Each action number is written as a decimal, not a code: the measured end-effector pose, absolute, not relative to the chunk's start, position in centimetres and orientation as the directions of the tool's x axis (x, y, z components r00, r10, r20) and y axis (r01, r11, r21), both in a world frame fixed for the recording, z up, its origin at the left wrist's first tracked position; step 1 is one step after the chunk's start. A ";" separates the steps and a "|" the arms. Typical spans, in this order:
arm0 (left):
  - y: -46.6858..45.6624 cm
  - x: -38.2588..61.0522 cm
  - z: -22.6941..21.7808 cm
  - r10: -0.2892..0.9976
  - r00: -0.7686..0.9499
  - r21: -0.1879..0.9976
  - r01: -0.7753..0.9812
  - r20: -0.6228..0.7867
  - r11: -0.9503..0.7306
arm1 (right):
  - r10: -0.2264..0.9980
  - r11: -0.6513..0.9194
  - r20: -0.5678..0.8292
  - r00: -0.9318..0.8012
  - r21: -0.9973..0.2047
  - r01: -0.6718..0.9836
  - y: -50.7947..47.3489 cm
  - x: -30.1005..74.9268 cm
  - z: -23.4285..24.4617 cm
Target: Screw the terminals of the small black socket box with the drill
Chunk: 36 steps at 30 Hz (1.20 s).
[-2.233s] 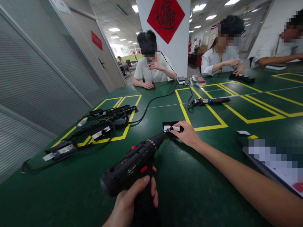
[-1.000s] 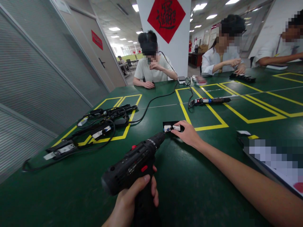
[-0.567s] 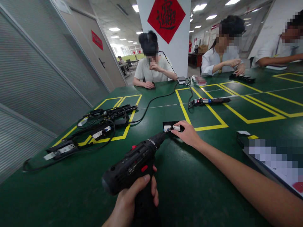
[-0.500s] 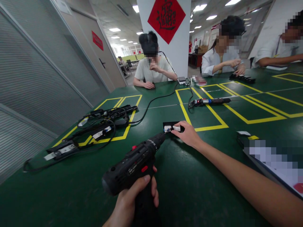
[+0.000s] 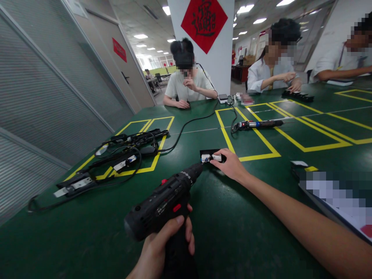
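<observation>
Green table (image 5: 226,224), yellow tape (image 5: 258,157), black drill (image 5: 162,203), white pillar (image 5: 222,66)

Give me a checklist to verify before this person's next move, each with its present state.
1. Left hand wrapped around the drill grip: ok.
2. Right hand fingers on the black-and-white part: ok.
3. Drill's front end aimed at that part: ok.
4. Drill tip properly seated: cannot tell, too small to see.
5. Cabled parts apart from the drill: ok.
</observation>
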State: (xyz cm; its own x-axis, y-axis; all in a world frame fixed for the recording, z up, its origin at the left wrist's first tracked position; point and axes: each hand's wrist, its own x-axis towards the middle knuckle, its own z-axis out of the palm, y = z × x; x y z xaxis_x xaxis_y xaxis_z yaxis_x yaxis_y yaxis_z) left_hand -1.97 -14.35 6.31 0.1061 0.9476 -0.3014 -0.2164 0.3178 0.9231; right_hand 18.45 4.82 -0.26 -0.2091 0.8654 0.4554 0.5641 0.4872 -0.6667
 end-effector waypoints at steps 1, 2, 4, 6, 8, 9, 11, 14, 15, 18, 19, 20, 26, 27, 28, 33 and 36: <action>-14.3 -1.9 6.3 0.947 0.105 0.920 -0.227 -0.304 0.320 | 0.865 0.488 0.456 -0.209 -0.666 0.564 4.8 18.4 -0.3; -14.4 -1.9 6.3 0.946 0.101 0.916 -0.236 -0.308 0.323 | 0.864 0.489 0.457 -0.209 -0.666 0.564 4.8 18.4 -0.3; -14.4 -1.8 6.3 0.946 0.090 0.915 -0.242 -0.312 0.324 | 0.863 0.490 0.459 -0.210 -0.665 0.563 4.8 18.5 -0.3; -14.4 -1.8 6.3 0.946 0.085 0.916 -0.237 -0.312 0.324 | 0.864 0.490 0.458 -0.210 -0.666 0.563 4.8 18.5 -0.2; -14.3 -1.8 6.3 0.946 0.086 0.916 -0.236 -0.312 0.324 | 0.864 0.489 0.458 -0.208 -0.666 0.564 4.8 18.5 -0.2; -14.3 -1.8 6.3 0.946 0.087 0.917 -0.235 -0.312 0.323 | 0.865 0.488 0.458 -0.207 -0.666 0.565 4.8 18.5 -0.2; -14.3 -1.9 6.3 0.946 0.088 0.918 -0.232 -0.311 0.323 | 0.865 0.486 0.458 -0.205 -0.666 0.566 4.8 18.4 -0.3; -14.3 -1.9 6.3 0.946 0.091 0.919 -0.224 -0.311 0.324 | 0.865 0.486 0.458 -0.205 -0.665 0.567 4.8 18.4 -0.3; -14.3 -2.0 6.3 0.945 0.094 0.919 -0.223 -0.312 0.326 | 0.864 0.487 0.459 -0.206 -0.665 0.566 4.8 18.4 -0.3; -14.3 -2.1 6.2 0.945 0.108 0.919 -0.220 -0.310 0.326 | 0.863 0.491 0.460 -0.210 -0.662 0.566 4.7 18.4 -0.2; -14.3 -2.1 6.2 0.945 0.112 0.920 -0.220 -0.306 0.324 | 0.862 0.492 0.461 -0.211 -0.661 0.566 4.7 18.4 -0.2; -14.3 -2.1 6.2 0.946 0.115 0.921 -0.221 -0.303 0.322 | 0.861 0.493 0.462 -0.212 -0.660 0.567 4.7 18.5 -0.2; -14.3 -2.1 6.2 0.944 0.121 0.915 -0.236 -0.308 0.328 | 0.858 0.499 0.467 -0.215 -0.656 0.566 4.7 18.5 -0.2; -14.3 -2.1 6.2 0.943 0.125 0.914 -0.234 -0.308 0.330 | 0.858 0.499 0.467 -0.214 -0.656 0.566 4.7 18.5 -0.3; -14.3 -2.1 6.3 0.943 0.128 0.915 -0.232 -0.308 0.331 | 0.858 0.498 0.467 -0.213 -0.656 0.567 4.8 18.5 -0.3; -14.3 -2.1 6.2 0.945 0.122 0.917 -0.229 -0.305 0.326 | 0.861 0.493 0.465 -0.209 -0.656 0.572 5.0 18.5 -0.6; -14.3 -2.2 6.1 0.946 0.124 0.922 -0.219 -0.298 0.319 | 0.861 0.493 0.465 -0.208 -0.656 0.571 5.0 18.5 -0.7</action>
State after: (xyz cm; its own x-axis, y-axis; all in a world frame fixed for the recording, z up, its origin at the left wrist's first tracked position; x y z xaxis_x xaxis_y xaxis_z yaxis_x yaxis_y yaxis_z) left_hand -2.21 -14.30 6.09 0.1239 0.9463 -0.2985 -0.2191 0.3195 0.9219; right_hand 18.52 4.97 -0.69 -0.2082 0.8606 0.4647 0.5714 0.4927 -0.6563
